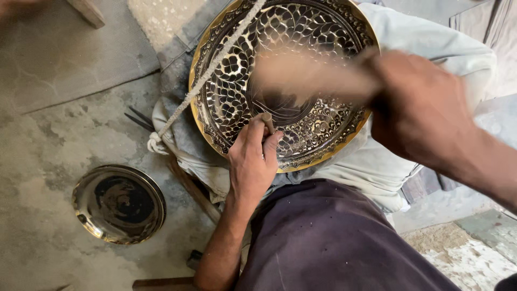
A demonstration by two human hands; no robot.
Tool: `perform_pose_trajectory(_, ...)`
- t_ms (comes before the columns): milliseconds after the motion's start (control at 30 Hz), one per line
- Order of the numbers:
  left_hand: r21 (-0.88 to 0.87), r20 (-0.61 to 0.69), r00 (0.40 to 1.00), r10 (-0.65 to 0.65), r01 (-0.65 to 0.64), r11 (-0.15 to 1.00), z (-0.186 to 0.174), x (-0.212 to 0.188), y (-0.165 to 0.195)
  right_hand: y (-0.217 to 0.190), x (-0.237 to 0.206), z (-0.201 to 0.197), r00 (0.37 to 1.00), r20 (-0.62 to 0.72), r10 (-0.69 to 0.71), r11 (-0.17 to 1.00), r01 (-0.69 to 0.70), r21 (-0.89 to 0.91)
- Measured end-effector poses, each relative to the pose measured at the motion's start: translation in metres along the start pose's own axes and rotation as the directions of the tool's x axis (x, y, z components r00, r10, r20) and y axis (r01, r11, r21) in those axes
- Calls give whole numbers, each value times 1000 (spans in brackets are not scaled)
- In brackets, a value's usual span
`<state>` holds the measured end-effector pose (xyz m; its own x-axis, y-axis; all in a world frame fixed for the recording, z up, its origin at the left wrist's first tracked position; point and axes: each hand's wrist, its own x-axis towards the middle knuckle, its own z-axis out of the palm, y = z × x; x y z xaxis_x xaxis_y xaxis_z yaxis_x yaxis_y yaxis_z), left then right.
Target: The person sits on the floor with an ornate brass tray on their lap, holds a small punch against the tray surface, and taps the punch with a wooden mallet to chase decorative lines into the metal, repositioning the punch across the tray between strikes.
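Rough concrete floor (43,161), grey and stained, forms our work surface; we sit on it with a dark purple garment (334,242) across the lap nearest the camera.

Just beyond the lap, our left hand (252,161) pinches a short chisel (267,121) between thumb and fingers, tip set on the near part of the tray (237,81). Our right hand (420,108) is clenched on a mallet (307,75), which is motion-blurred across the tray's centre; its exact shape cannot be told.

The tray is a large round brass piece with a bright rim, tilted against pale cloth (377,172) over the knee. A cord (210,70) runs diagonally across its left part, ending in a knot near the cloth's edge.

Progress, as we judge it: dense leaf and scroll pattern already covers nearly all the visible face, so the engraving appears far along. The chisel sits at the near inner band, which suggests detail there is what remains. The area under the blur cannot be assessed.

To the left, well apart, a smaller plain dish (119,203) lies on the floor, unpatterned. Two thin dark tools (139,118) lie between it and the tray. Farther left, a grey mat (64,59) covers the floor.
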<state>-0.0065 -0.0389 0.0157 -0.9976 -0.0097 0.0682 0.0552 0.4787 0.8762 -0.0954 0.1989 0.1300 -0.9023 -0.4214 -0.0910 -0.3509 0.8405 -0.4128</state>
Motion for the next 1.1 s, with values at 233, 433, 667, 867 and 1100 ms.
perform_pose_trajectory(233, 22, 26, 999, -20, 20, 1000, -1, 2, 3, 3, -2, -2, 996, 84, 22, 959, 2, -283)
perform_pose_trajectory(433, 8, 23, 1000, -2, 2, 1000, -3, 1, 3, -1, -7, -5, 994, 112, 4, 911, 42, -410)
perform_pose_trajectory(667, 13, 30, 1000, 2, -3, 1000, -2, 0, -1, -5, -4, -4, 998, 53, -36, 980, 46, -196)
perform_pose_trajectory(867, -3, 49, 999, -9, 9, 1000, -3, 1, -3, -6, -2, -5, 993, 106, 47, 979, -25, -203)
perform_pose_trajectory(1100, -30, 42, 999, 8, -7, 1000, -5, 5, -1, -18, -4, -14, 996, 78, 40, 943, -12, -331)
